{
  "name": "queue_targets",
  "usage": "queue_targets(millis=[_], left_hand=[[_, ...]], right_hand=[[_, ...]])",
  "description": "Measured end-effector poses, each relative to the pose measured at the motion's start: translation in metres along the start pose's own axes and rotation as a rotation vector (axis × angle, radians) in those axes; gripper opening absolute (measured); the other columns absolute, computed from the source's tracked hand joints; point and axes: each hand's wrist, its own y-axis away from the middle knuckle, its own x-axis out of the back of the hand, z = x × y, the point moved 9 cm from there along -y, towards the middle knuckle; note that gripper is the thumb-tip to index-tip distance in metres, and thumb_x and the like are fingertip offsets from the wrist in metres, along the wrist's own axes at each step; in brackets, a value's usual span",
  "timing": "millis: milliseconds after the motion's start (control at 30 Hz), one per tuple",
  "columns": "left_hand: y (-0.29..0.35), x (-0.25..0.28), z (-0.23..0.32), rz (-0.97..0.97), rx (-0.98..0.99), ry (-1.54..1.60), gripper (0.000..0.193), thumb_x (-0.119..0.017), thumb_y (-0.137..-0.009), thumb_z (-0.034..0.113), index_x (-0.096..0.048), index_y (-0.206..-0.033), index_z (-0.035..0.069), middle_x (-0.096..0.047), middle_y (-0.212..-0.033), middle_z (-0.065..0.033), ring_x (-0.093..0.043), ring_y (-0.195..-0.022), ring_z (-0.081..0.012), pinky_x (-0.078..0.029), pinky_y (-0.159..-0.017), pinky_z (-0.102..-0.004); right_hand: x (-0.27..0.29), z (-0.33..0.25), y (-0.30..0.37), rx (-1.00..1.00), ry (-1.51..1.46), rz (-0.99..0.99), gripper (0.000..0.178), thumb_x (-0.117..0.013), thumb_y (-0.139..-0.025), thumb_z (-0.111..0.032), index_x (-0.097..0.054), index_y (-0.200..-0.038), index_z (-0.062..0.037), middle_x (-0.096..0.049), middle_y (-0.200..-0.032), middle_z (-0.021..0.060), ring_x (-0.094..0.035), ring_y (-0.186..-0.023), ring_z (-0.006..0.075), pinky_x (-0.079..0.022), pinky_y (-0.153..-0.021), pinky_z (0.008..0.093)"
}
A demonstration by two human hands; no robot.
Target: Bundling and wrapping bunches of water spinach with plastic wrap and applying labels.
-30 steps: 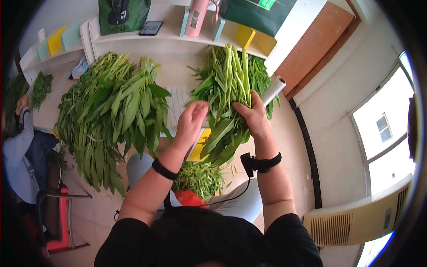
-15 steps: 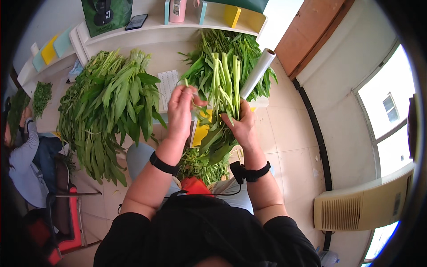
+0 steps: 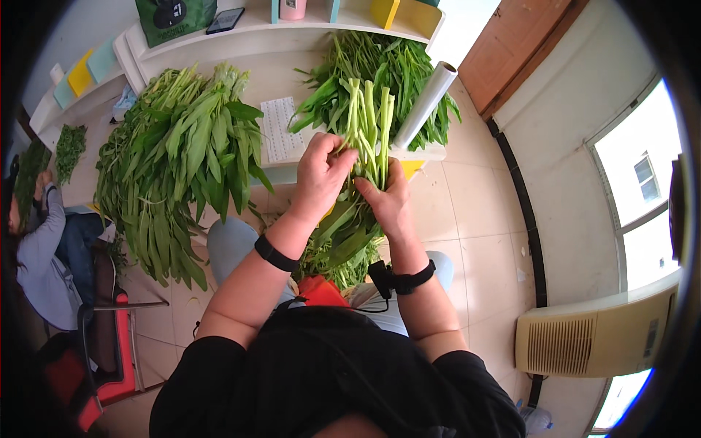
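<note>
My right hand [image 3: 387,201] is wrapped round a bunch of water spinach [image 3: 371,131], with the pale cut stems pointing up and away and the long leaves hanging below. My left hand [image 3: 325,171] is at the left side of this bunch, its thumb and fingers pinched on a thin stem. The fingertips partly hide that stem. Behind the bunch lies a pile of the same greens [image 3: 350,55] on the desk. A larger pile of greens [image 3: 182,160] lies to the left, its leaves drooping over the desk's front edge.
A clear film roll [image 3: 427,106] stands tilted right of the bunch. A white printed sheet [image 3: 279,128] lies between the piles. Loose greens [image 3: 332,263] sit low between my knees. At far left, another person [image 3: 47,255] is beside a red chair [image 3: 120,365]. A shelf holds a phone [image 3: 225,20].
My left hand has moved right and slightly down, from holding a small leafy piece apart from the bunch to pinching at its stems. My right hand keeps its grip.
</note>
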Motion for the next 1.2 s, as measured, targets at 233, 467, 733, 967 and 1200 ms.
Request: queue_targets(millis=[233,467,733,967,1200], left_hand=[[0.000,0.007,-0.021,0.133,0.109,0.452,0.022,-0.043,-0.098,0.023,-0.051,-0.108,0.005,-0.052,-0.107,-0.0038,-0.047,-0.099,-0.0126,-0.036,-0.091,-0.0277],[0.012,-0.006,-0.020,0.165,-0.007,0.046,0.027,-0.048,-0.095,0.029,-0.047,-0.107,0.004,-0.052,-0.104,-0.0067,-0.046,-0.098,-0.0117,-0.037,-0.088,-0.0280],[0.014,-0.007,-0.035,0.177,0.281,0.562,0.019,-0.049,-0.095,0.023,-0.055,-0.095,0.005,-0.055,-0.095,-0.0019,-0.048,-0.089,-0.0105,-0.038,-0.084,-0.0260],[0.017,-0.014,-0.029,-0.025,0.302,0.590,0.022,-0.047,-0.095,0.022,-0.057,-0.095,0.003,-0.061,-0.098,-0.0063,-0.054,-0.097,-0.0140,-0.040,-0.088,-0.0287],[0.000,0.029,0.000,-0.046,0.420,0.820,0.021,-0.047,-0.095,0.028,-0.053,-0.087,0.009,-0.045,-0.063,0.0029,-0.050,-0.056,-0.0127,-0.046,-0.063,-0.0307]], right_hand=[[-0.010,-0.007,0.008,0.041,0.147,0.045,0.044,-0.071,-0.074,-0.009,-0.047,-0.109,0.0018,-0.061,-0.093,0.0113,-0.058,-0.083,0.0166,-0.047,-0.075,0.0291],[-0.027,-0.002,0.017,0.087,0.349,0.096,0.049,-0.067,-0.074,-0.013,-0.042,-0.112,0.0023,-0.060,-0.086,0.0249,-0.061,-0.080,0.0385,-0.048,-0.070,0.0420],[-0.038,-0.014,0.020,0.210,0.008,-0.149,0.059,-0.061,-0.086,-0.028,-0.034,-0.128,0.0039,-0.057,-0.107,0.0198,-0.055,-0.102,0.0268,-0.042,-0.088,0.0341],[-0.027,0.015,0.008,0.033,-0.111,-0.122,0.041,-0.051,-0.094,-0.026,-0.045,-0.124,0.0007,-0.058,-0.110,0.0107,-0.052,-0.102,0.0179,-0.040,-0.091,0.0301],[0.004,0.008,0.005,0.023,-0.072,-0.066,0.034,-0.054,-0.092,-0.022,-0.049,-0.116,0.0020,-0.060,-0.102,0.0094,-0.053,-0.091,0.0152,-0.043,-0.082,0.0287]])
